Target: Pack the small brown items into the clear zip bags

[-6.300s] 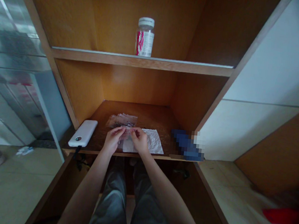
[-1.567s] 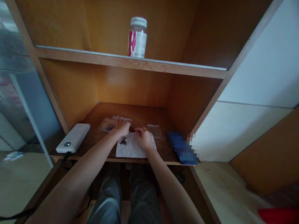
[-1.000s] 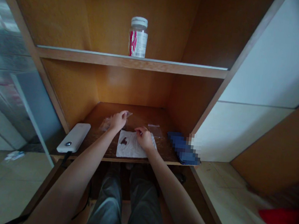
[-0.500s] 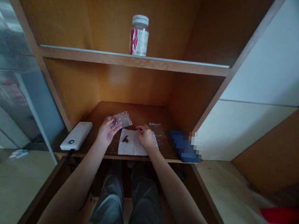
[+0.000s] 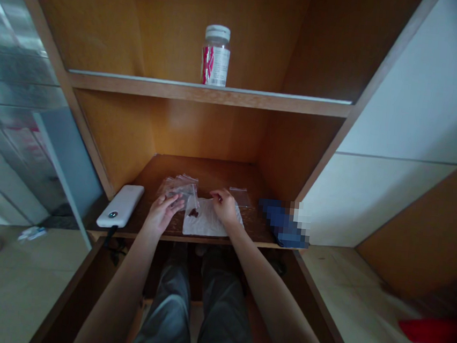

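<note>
Your left grip (image 5: 162,213) hangs open over the bags (image 5: 179,188) left of the tissue (image 5: 207,221), your right grip (image 5: 225,206) curled, hold unclear — one careless brush could scatter the dark bits (image 5: 194,213).

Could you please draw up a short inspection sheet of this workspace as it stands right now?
Surface: dark wooden shelf inside a wooden cabinet.
Job's things: pile of small clear plastic bags; separate clear plastic bag; white paper tissue with small dark pieces on it.
Clutter: white power bank; blurred blue object.
Hands: left hand open, fingers at the pile's near edge; right hand curled at the tissue's far edge.
Cables: black cable running from the power bank over the shelf edge.
Surroundings: labelled jar on the upper shelf; red cloth at lower right.
</note>
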`<action>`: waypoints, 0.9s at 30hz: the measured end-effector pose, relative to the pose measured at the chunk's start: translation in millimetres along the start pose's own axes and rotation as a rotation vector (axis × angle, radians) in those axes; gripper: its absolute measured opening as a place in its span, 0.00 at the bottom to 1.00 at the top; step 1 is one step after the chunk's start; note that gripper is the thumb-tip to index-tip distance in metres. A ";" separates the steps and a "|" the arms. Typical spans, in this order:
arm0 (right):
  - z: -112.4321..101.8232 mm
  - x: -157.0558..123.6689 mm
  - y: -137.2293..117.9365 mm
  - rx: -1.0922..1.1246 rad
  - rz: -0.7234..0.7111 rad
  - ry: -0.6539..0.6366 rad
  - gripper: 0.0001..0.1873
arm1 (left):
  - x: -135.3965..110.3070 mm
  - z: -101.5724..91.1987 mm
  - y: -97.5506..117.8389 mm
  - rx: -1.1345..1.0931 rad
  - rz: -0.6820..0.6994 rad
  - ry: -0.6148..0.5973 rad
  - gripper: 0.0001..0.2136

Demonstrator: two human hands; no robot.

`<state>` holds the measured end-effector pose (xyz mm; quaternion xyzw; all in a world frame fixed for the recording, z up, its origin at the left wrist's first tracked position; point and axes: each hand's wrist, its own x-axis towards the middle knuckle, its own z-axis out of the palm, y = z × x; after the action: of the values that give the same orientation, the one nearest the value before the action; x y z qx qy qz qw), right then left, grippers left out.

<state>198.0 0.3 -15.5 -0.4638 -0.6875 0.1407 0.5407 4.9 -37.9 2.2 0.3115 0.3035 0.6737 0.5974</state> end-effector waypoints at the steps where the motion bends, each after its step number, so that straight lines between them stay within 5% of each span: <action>1: -1.5 1.0 -1.7 0.010 -0.004 0.008 0.13 | -1.0 0.7 0.5 -0.002 0.003 0.001 0.07; 10: 1.5 8.4 -31.2 0.220 -0.039 0.105 0.12 | -1.6 1.3 1.1 0.031 -0.032 -0.006 0.10; 17: 20.4 -7.0 -29.7 0.249 -0.018 0.046 0.08 | -0.8 -0.5 -0.4 0.051 -0.039 -0.013 0.12; 27: 20.9 -10.1 -27.3 0.322 0.023 -0.073 0.09 | -2.2 1.9 0.3 0.085 -0.017 -0.063 0.13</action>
<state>166.2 -15.7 -10.6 -0.3737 -0.6701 0.2719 0.5809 6.4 -40.1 3.5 0.3550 0.3158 0.6449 0.5986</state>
